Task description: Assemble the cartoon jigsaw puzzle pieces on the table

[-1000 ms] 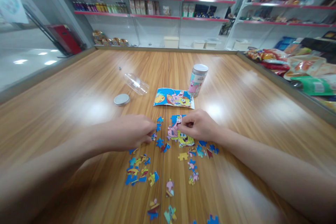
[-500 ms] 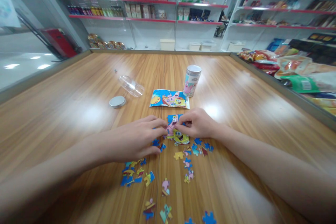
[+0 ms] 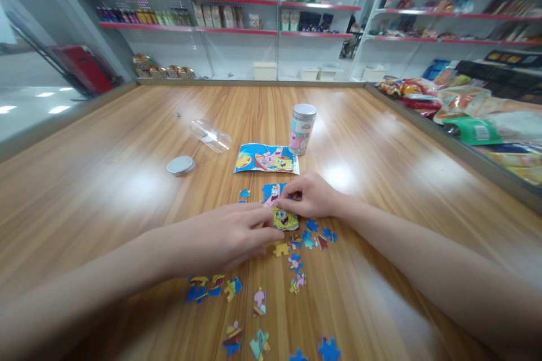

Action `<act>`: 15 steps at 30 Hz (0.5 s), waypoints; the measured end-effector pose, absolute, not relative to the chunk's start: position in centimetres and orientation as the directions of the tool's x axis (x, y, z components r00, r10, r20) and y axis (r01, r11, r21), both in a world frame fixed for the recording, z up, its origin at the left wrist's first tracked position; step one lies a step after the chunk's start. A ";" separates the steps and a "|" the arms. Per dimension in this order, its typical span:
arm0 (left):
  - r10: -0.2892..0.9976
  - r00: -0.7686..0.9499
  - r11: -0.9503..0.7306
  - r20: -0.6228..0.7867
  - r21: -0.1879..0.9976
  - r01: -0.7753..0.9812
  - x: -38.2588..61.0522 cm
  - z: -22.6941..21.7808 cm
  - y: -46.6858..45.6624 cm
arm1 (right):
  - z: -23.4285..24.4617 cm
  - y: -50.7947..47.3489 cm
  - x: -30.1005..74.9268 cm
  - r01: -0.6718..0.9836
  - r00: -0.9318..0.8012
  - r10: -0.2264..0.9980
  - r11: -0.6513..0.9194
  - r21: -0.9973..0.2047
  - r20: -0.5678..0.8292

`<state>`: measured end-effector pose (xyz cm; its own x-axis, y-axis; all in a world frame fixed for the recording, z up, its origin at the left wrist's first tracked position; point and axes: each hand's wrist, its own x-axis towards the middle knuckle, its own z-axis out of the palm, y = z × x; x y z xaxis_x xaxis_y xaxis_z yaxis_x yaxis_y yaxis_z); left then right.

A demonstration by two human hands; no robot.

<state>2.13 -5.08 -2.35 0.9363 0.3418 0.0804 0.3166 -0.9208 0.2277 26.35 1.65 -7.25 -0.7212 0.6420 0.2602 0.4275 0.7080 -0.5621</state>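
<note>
A partly joined jigsaw puzzle (image 3: pixel 285 220) with pink and yellow cartoon figures lies flat on the table. My right hand (image 3: pixel 312 196) is at its upper right side, thumb and fingertips closed on the puzzle and covering part of it. From the left, my left hand (image 3: pixel 239 232) reaches to the puzzle's lower left edge, its fingers stretched and thumb apart, with no piece visible in it. Loose pieces lie around: a yellow piece (image 3: pixel 281 249) by the left fingertips, several blue ones (image 3: pixel 311 225) below my right hand, and a blue piece (image 3: pixel 245 193) beyond my left hand.
Beyond the puzzle lie a picture sheet (image 3: pixel 266 159) and a standing printed can (image 3: pixel 303 130). A clear plastic cylinder (image 3: pixel 210 136) and a silver lid (image 3: pixel 181 165) are to the left. Packaged snacks (image 3: pixel 461 104) line the right edge. Goods shelves (image 3: pixel 237 31) stand behind.
My left hand has moved right and slightly nearer along the puzzle's lower left side, uncovering blue pieces beyond it. My right hand stays at the puzzle. The view has shifted slightly.
</note>
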 end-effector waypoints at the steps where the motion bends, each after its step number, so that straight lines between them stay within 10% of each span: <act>1: 0.341 0.937 -0.921 0.076 0.225 0.317 2.1 -2.4 -5.0 | -7.2 1.7 26.3 0.428 -0.720 0.644 0.706 -0.565 0.259; 15: 0.554 0.756 -0.737 -0.348 0.218 0.640 -0.7 0.9 -4.4 | -7.2 1.6 26.5 0.425 -0.726 0.643 0.699 -0.575 0.244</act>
